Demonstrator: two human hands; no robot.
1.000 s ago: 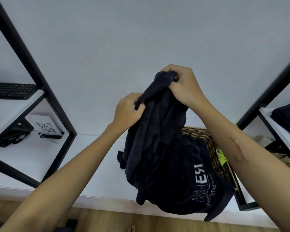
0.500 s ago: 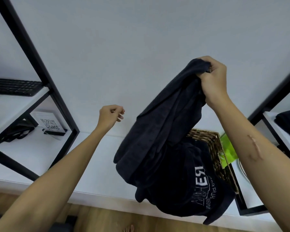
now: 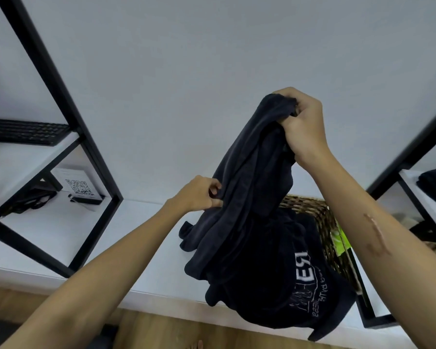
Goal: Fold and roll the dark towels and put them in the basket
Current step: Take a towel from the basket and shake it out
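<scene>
Towel (image 3: 247,172) hides the basket (image 3: 310,207); keyboard (image 3: 25,131), seemingly, far left.

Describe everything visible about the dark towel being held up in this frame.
The dark towel is navy, soft and matte, bunched into long vertical folds. It hangs unfolded in the air. The right hand grips its top corner; the left hand pinches its left edge lower down. Its lower end droops onto dark printed fabric heaped in and over the wicker basket.

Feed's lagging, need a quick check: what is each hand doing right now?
Left hand: pinching the side edge of the dark towel.
Right hand: gripping the towel's top end, holding it up.
</scene>
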